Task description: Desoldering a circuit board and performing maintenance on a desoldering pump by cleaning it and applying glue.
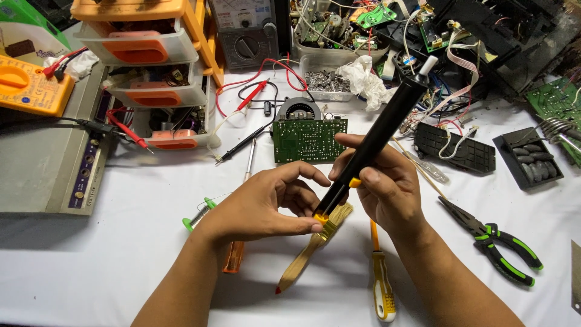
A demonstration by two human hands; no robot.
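My right hand grips a black desoldering pump with a white tip and a yellow button, held slanted above the white table. My left hand pinches the pump's yellow lower end with thumb and forefinger. Under the hands lies a wooden paintbrush with a red handle tip. A green circuit board lies just beyond the hands.
Green-handled pliers lie at the right, a yellow-and-white screwdriver at the front, an orange screwdriver and a solder spool at the left. Orange drawer boxes, multimeters with red and black probes, and a pile of electronic parts fill the back.
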